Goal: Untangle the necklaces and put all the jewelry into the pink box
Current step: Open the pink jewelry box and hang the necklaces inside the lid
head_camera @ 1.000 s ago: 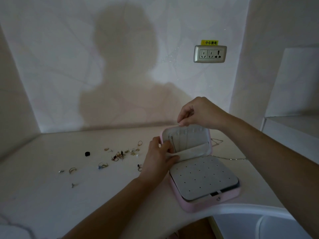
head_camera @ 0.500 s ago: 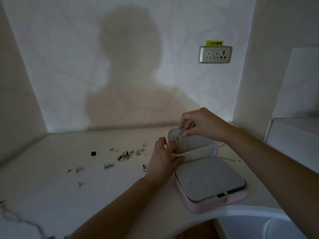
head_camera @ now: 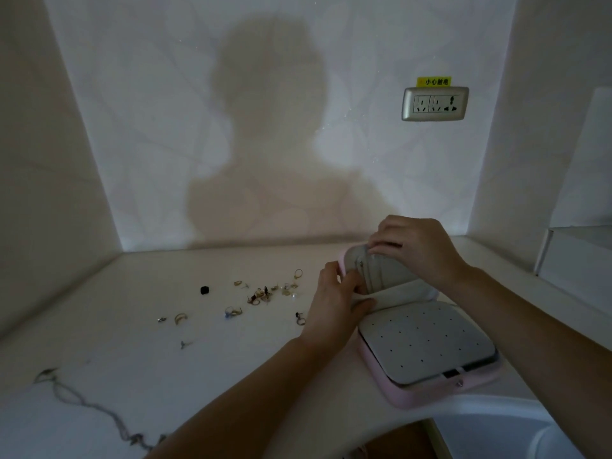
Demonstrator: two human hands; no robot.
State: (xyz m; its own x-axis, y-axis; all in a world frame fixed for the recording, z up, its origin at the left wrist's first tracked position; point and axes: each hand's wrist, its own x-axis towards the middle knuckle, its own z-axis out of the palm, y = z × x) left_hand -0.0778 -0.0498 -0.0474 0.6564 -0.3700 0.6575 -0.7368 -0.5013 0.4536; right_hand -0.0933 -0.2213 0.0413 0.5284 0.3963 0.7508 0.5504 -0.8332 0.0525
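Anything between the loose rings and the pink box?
Only the left hand, gripping the lid pocket of the pink box on the side facing the rings. Nothing else lies on the table between them. A dotted grey panel covers the base.

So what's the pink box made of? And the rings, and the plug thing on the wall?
Box: probably soft fake leather, matte pink with rounded edges. The pale panel inside looks maybe velvety, dotted with little holes.
Rings: metal, mostly gold-coloured, and they glint. Real gold or not can't be told.
Socket: silvery satin plate, either metal or painted plastic.
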